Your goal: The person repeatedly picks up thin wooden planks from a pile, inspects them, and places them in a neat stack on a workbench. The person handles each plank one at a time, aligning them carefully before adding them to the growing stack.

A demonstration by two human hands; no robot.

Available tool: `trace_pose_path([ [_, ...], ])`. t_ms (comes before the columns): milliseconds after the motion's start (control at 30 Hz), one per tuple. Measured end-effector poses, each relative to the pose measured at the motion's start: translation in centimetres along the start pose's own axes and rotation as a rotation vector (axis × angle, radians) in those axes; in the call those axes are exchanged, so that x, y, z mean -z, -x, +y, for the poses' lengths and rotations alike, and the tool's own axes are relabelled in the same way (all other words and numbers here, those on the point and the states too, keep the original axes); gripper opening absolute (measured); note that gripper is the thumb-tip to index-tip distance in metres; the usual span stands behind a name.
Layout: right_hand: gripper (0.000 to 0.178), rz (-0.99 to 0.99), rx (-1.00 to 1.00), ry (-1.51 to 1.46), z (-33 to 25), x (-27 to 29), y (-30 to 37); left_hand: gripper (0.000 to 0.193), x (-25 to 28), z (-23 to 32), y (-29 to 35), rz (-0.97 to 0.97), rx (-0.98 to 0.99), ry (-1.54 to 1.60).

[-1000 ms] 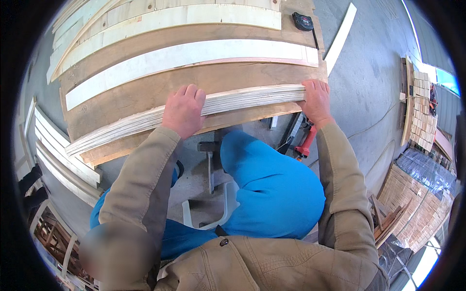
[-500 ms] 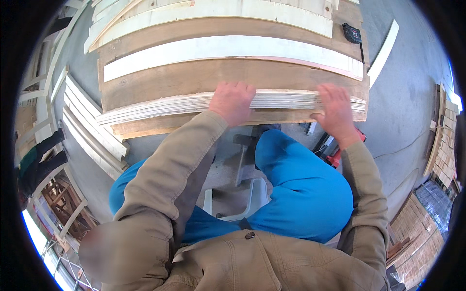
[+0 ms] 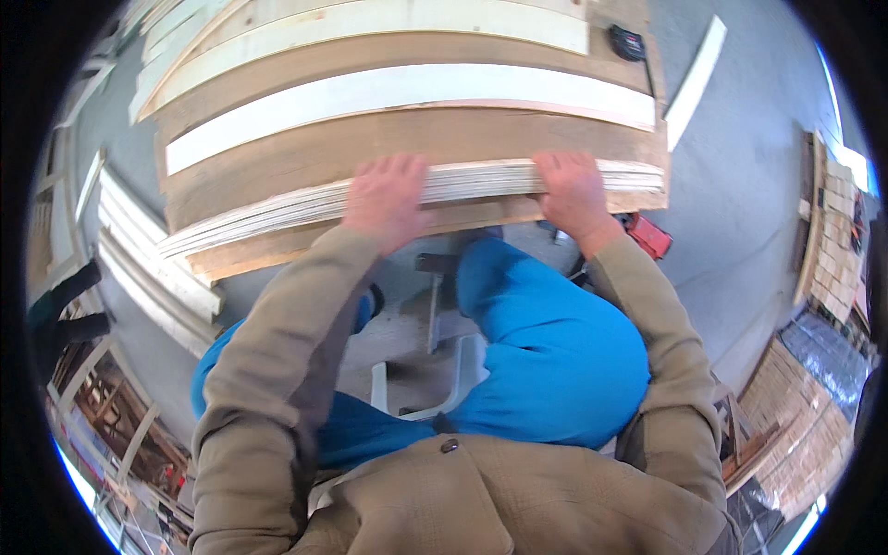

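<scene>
A long stack of thin, pale wooden strips [image 3: 476,182] lies along the near edge of the brown wooden worktop [image 3: 305,159]. My left hand [image 3: 387,205] grips the stack left of its middle, fingers bent over the top. Farther right, my right hand [image 3: 572,194] is closed over the same stack, its fingertips on the far side. Both thumbs are mostly hidden. Beyond the stack, apart from it, one wide pale board [image 3: 416,90] lies flat.
More pale boards [image 3: 444,26] lie at the worktop's far side. A black tape measure [image 3: 627,43] sits near the right edge. Below that edge is a red tool [image 3: 649,238]. Long white boards [image 3: 153,254] rest on the floor at left; wood blocks [image 3: 834,236] are stacked at right.
My right hand has moved left along the stack and closed over it; its fingers were looser before. My left hand has shifted slightly left. The whole view has turned a little.
</scene>
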State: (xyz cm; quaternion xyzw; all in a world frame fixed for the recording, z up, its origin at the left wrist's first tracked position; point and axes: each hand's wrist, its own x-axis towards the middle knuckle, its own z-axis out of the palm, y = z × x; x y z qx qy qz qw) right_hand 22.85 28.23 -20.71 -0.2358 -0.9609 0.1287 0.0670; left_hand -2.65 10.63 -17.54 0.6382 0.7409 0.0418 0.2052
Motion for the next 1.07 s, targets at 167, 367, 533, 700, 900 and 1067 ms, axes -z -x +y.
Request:
trace_pose_path([
  [167,0.024,0.014,0.009,0.015,0.3,-0.1,0.1,0.063,-0.2,-2.1,2.1,0.093,0.012,0.023],
  [367,0.033,-0.088,-0.054,0.022,-0.1,0.2,-0.3,0.052,-2.1,-3.7,1.9,0.140,-0.045,0.075],
  [533,0.065,-0.092,-0.113,-0.156,1.6,2.6,-1.4,0.043,-2.4,-4.0,1.5,0.213,-0.099,0.061],
  [700,0.089,0.226,-0.420,-0.134,10.7,4.4,-6.3,0.050,-2.4,-3.9,1.5,0.196,-0.095,0.029],
  [900,0.093,0.095,-0.446,0.156,21.1,3.1,-11.6,0.049,-2.3,-4.0,1.6,0.238,-0.116,0.042],
  [1067,0.053,0.075,-0.376,0.099,25.3,0.6,-14.8,0.055,-2.4,-4.1,1.4,0.177,-0.103,0.056],
])
